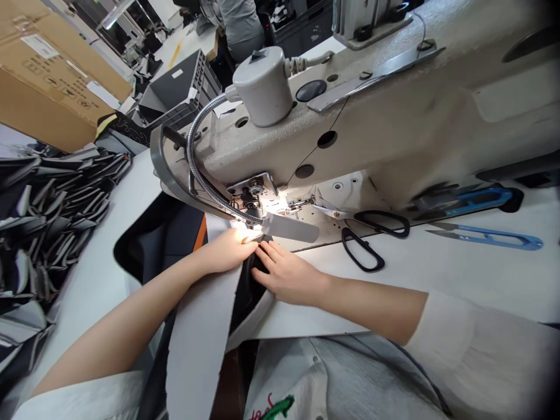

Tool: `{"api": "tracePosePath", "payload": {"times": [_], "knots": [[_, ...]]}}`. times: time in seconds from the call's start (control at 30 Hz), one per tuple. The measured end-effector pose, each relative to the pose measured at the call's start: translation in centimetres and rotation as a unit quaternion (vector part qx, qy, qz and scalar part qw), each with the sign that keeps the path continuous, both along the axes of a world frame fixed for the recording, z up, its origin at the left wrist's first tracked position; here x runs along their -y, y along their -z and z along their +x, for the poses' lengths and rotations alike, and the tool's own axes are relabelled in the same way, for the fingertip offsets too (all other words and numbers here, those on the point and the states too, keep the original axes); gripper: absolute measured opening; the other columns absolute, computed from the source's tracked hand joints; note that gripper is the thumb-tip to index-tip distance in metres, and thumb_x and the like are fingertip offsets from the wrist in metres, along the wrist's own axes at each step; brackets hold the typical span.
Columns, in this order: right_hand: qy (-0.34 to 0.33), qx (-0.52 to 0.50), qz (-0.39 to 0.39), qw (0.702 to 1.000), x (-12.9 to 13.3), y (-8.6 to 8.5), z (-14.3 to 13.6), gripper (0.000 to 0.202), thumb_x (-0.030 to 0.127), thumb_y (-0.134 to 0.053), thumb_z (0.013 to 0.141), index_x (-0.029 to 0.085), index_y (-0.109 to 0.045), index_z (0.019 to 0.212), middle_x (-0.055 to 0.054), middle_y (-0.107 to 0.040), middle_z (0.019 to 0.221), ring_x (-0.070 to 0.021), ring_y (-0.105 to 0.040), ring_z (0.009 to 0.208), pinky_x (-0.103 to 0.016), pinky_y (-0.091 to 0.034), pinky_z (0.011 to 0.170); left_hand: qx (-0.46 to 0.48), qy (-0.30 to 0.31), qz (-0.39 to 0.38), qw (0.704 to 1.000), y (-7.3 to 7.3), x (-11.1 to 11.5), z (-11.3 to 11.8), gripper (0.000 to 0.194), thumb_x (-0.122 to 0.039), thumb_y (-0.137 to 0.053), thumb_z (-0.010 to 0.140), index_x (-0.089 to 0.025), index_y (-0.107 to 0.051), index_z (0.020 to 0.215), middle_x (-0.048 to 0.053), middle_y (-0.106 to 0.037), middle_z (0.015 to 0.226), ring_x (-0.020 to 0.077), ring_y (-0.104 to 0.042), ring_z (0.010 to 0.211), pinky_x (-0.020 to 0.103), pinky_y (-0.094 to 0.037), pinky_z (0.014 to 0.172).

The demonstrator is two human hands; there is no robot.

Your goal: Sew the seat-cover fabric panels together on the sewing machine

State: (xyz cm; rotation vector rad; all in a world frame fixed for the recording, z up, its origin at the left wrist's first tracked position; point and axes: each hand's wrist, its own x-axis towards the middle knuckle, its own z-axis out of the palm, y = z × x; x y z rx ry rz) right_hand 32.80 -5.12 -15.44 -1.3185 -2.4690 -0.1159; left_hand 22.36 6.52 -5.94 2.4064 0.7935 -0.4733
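Observation:
Under the lit needle area of the sewing machine [256, 204], a black padded fabric piece [245, 291] lies together with a light grey fabric strip [201, 338] that hangs over the table's front edge. My left hand [225, 251] is closed on the grey strip close to the presser foot; its fingertips are partly lost in the glare. My right hand [291, 274] lies with outstretched fingers on the black piece, touching it just beside the left thumb. To the left, more dark fabric with an orange band [200, 233] spreads over the table.
Black-handled scissors [370, 233] lie on the machine bed, and blue thread snips [494, 234] rest further right. Stacked fabric pieces [56, 210] cover the left side. Behind are a grey crate [179, 84], a cardboard box [56, 70] and a seated person [240, 26].

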Motion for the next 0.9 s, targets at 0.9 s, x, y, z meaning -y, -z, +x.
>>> {"api": "tracePosePath", "payload": {"times": [0.9], "knots": [[-0.048, -0.148, -0.07, 0.985, -1.2, 0.8, 2.7, 0.04, 0.019, -0.053, 0.078, 0.011, -0.059, 0.116, -0.016, -0.053, 0.125, -0.0262, -0.039, 0.126, -0.043, -0.034, 0.105, -0.004, 0.013, 0.209, 0.978, 3.6, 0.8, 0.8, 0.029, -0.011, -0.036, 0.078, -0.015, -0.059, 0.095, 0.01, -0.064, 0.095, 0.0218, -0.06, 0.088, 0.033, -0.047, 0.083]]}}
